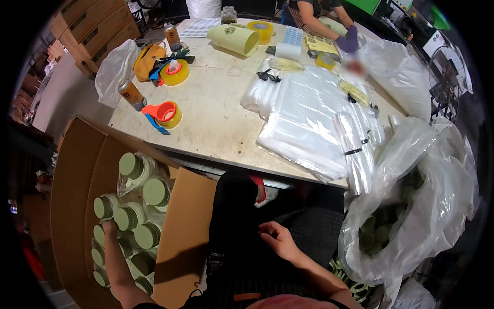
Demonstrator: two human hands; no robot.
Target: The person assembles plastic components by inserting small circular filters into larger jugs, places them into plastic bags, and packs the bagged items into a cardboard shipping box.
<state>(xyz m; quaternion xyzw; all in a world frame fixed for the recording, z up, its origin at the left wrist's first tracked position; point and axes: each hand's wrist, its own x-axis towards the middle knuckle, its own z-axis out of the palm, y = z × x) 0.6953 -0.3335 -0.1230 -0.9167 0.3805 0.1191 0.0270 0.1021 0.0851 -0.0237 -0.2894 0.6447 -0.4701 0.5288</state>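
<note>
My left hand reaches down into an open cardboard box, beside a bottle with a pale green lid, wrapped in clear plastic. Its fingers are hidden among the bottles, so I cannot see whether they grip one. Several more wrapped bottles, such as the one with the round green lid, stand packed in the box. My right hand hovers over my dark-clothed lap, fingers loosely curled and slightly apart, with nothing visible in it.
On the table lie clear plastic bags, tape rolls, spray cans and a pale green bottle body on its side. A plastic sack of green parts stands right. Across the table, a person's gloved hand shows.
</note>
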